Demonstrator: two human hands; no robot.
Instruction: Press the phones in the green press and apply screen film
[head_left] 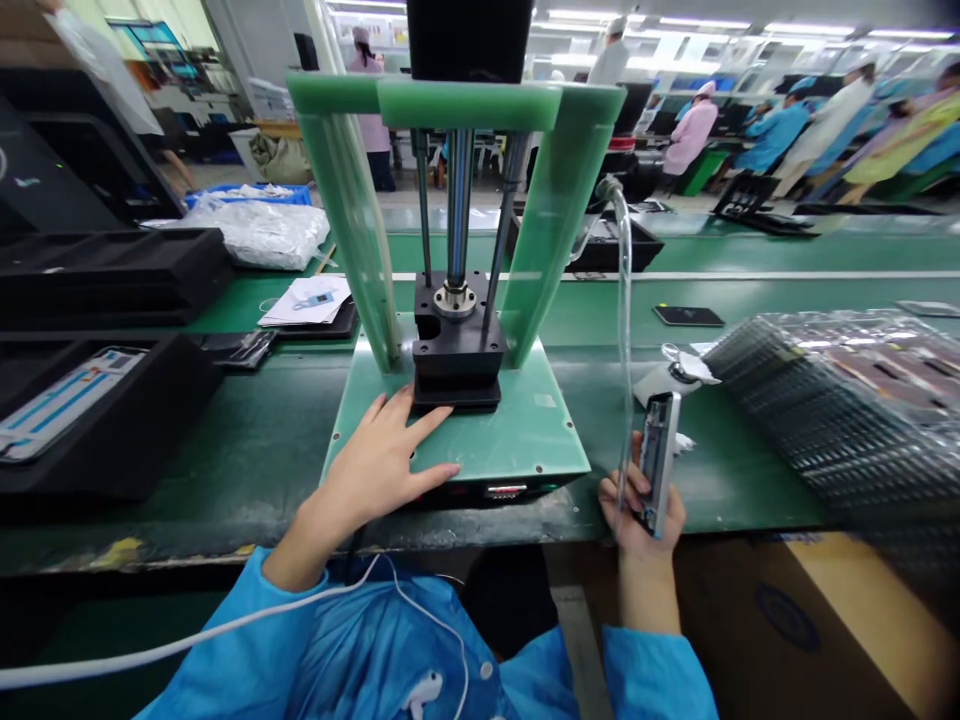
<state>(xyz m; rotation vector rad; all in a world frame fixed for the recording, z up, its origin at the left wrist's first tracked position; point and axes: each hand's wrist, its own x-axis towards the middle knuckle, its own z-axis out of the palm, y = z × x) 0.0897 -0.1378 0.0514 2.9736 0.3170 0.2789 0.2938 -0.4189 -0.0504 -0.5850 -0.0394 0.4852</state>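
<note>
My left hand (382, 450) lies with fingers spread on the pale green base plate (517, 440) of a bench press. Its fingertips reach the black fixture (457, 398) under the black press head (459, 340). Whether they touch the fixture or just rest beside it, I cannot tell. To the right of the press, my right hand (646, 505) is closed round a phone housing (658, 455), held upright on edge with its inner side facing left. Clear tubing (625, 300) hangs down beside this hand.
Stacked clear plastic trays (847, 400) stand at the right. A white bottle (667, 378) is behind my right hand, with a dark phone-shaped panel (688, 316) farther back. At left, a black tray (90, 430) holds a phone part. A white cable (187, 640) crosses my sleeve.
</note>
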